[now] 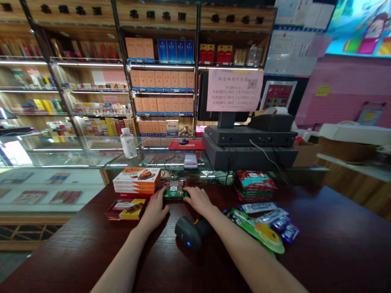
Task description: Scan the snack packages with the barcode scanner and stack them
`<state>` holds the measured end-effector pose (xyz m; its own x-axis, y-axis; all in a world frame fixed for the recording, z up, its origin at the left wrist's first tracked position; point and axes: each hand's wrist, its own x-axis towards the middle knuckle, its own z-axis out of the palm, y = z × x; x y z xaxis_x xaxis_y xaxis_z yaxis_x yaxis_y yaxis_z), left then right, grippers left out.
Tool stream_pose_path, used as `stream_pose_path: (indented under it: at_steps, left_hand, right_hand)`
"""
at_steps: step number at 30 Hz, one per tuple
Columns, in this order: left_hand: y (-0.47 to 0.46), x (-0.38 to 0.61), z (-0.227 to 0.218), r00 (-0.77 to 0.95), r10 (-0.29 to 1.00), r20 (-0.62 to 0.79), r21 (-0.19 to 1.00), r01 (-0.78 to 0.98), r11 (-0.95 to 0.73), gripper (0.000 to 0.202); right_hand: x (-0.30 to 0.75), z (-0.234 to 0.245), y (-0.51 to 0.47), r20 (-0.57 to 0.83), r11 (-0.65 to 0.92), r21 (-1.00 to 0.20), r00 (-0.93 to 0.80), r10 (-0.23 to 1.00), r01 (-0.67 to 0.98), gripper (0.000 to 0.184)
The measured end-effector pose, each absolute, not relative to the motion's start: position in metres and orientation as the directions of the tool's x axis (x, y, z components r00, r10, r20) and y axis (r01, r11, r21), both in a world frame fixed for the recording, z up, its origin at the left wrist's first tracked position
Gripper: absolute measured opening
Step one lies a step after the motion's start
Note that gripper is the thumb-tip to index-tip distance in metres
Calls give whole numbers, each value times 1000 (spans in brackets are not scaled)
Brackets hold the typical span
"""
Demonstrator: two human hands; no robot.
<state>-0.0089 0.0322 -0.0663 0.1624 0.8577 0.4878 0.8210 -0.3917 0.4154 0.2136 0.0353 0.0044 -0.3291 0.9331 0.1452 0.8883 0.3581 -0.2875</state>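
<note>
Both of my arms reach forward over a dark wooden counter [320,248]. My left hand [155,209] and my right hand [198,200] close on the two ends of a green and red snack packet [174,190], which lies on the counter by its far edge. Just left of the packet stands a stack of orange boxes [137,180], and flat chocolate boxes [126,208] lie in front of that stack. A black barcode scanner [189,232] lies under my right forearm.
Red and teal packets [255,185] are piled right of my hands, with blue wrapped sweets [271,217] and a green packet [259,232] nearer me. A till with a screen [249,142] stands behind. A plastic bottle [128,143] stands on the glass case. Shelves of boxes fill the back wall.
</note>
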Motion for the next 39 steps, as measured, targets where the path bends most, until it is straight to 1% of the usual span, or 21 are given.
stream_pose_path:
  at_steps: [4, 9, 11, 13, 18, 25, 30, 36, 39]
  left_hand:
    - [27, -6, -60, 175, 863, 475, 357, 858, -370, 70]
    - [12, 4, -43, 107, 912, 397, 249, 944, -219, 65]
    - [6, 8, -36, 102, 923, 371, 196, 963, -185, 64]
    - [2, 11, -32, 108, 927, 359, 173, 968, -180, 60]
    - [0, 11, -30, 144, 922, 361, 182, 958, -221, 59]
    - [-3, 12, -24, 166, 892, 419, 184, 947, -263, 58]
    - [-4, 18, -17, 189, 861, 472, 175, 937, -302, 56]
    - [-4, 25, -13, 193, 817, 543, 129, 943, -308, 57]
    - [-5, 28, -12, 209, 811, 547, 87, 949, -303, 59]
  right_hand:
    - [213, 5, 34, 141, 357, -286, -329, 934, 889, 41]
    - [212, 9, 31, 127, 355, -285, -332, 935, 891, 43]
    - [212, 10, 29, 121, 356, -285, -335, 934, 890, 44]
    - [212, 11, 27, 118, 359, -286, -339, 933, 888, 44]
    - [212, 10, 26, 124, 366, -290, -344, 931, 885, 45]
    - [217, 12, 25, 144, 379, -288, -352, 925, 879, 48]
    - [226, 18, 18, 163, 384, -281, -351, 922, 879, 45]
    - [243, 27, 11, 214, 386, -258, -337, 917, 886, 46]
    - [255, 32, 7, 262, 390, -232, -329, 907, 891, 44]
